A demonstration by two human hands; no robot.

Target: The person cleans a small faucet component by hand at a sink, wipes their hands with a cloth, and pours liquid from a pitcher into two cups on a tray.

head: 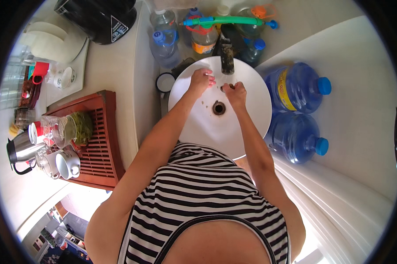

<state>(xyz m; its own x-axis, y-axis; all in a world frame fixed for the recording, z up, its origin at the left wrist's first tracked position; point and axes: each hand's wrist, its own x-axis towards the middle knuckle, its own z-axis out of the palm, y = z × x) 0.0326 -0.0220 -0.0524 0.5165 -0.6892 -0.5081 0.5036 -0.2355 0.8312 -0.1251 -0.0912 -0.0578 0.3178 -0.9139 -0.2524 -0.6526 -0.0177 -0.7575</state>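
A round white washbasin (198, 127) lies below me, with a dark drain hole (219, 108) and small brownish bits beside it. Over the basin's upper left part is my left hand (201, 81), its fingers loosely bent; a small pale thing shows at the fingertips, too small to name. My right hand (237, 94) is closed on a small brown object (227, 87), whose kind I cannot tell, to the right and above the drain. The dark, worn faucet (227, 59) reaches over the basin's back edge, above and between both hands.
Plastic bottles (165, 49) and a green-blue spray pump (218, 21) crowd behind the basin. Two large blue water jugs (300, 87) lie at the right. An enamel mug (165, 82) stands left of the basin. Farther left, a slatted wooden tea tray (101, 145) bears cups and a glass jar.
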